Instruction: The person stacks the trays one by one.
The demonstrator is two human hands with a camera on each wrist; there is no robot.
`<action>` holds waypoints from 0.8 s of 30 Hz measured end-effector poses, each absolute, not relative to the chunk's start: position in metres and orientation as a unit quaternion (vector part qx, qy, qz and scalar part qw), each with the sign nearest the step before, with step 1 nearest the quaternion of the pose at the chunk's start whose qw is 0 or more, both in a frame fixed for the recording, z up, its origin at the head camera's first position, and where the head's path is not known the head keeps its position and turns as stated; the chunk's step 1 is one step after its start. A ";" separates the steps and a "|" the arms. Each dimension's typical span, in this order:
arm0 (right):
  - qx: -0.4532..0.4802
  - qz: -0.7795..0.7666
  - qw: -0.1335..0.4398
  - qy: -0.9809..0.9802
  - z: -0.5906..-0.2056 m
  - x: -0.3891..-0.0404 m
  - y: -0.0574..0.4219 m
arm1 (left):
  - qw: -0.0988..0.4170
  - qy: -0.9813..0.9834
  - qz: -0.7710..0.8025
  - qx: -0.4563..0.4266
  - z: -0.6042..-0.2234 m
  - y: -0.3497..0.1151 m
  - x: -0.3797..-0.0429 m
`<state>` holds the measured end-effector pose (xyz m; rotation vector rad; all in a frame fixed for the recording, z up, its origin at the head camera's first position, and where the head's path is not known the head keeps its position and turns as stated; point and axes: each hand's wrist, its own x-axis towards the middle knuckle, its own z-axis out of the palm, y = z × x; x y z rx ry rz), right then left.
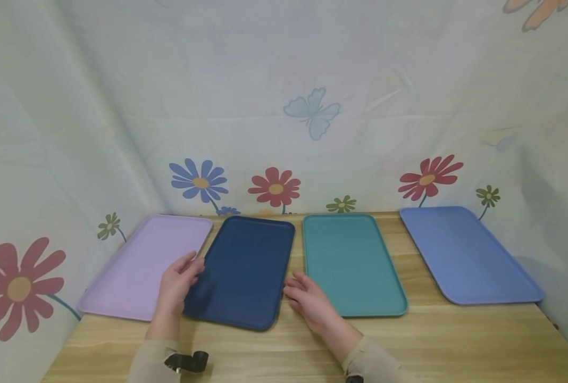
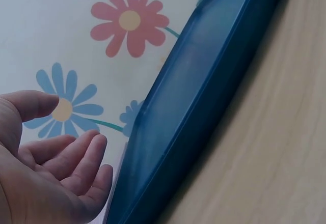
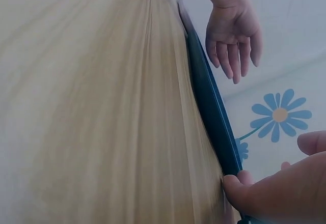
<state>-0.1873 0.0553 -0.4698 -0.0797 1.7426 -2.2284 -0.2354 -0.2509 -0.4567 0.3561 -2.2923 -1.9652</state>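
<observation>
A dark navy tray (image 1: 245,271) lies flat on the wooden table, between a lilac tray (image 1: 155,260) on its left and a teal tray (image 1: 353,266) on its right. My left hand (image 1: 175,284) hovers at the navy tray's left edge, covering part of the lilac tray in the head view. Its fingers are loosely bent and hold nothing, as the left wrist view shows. On the other side, my right hand (image 1: 310,306) has relaxed fingers right at the navy tray's right edge, overlapping the teal tray's lower left corner. Both palms face inward.
A periwinkle blue tray (image 1: 470,255) lies at the far right of the table (image 1: 427,340). Behind the trays hangs a pale curtain (image 1: 241,80) printed with flowers and butterflies. Bare wood runs along the front edge and between the trays.
</observation>
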 end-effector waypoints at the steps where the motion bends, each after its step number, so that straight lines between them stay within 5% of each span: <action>1: -0.027 -0.781 0.156 0.604 -0.471 -0.187 0.055 | 0.052 -0.753 -0.646 0.117 -0.457 -0.251 -0.236; 11: -0.028 -0.795 0.166 0.583 -0.475 -0.185 0.050 | 0.061 -0.778 -0.614 0.116 -0.459 -0.258 -0.237; 24: -0.040 -0.798 0.166 0.578 -0.480 -0.183 0.047 | -0.009 -0.804 -0.590 0.071 -0.464 -0.264 -0.237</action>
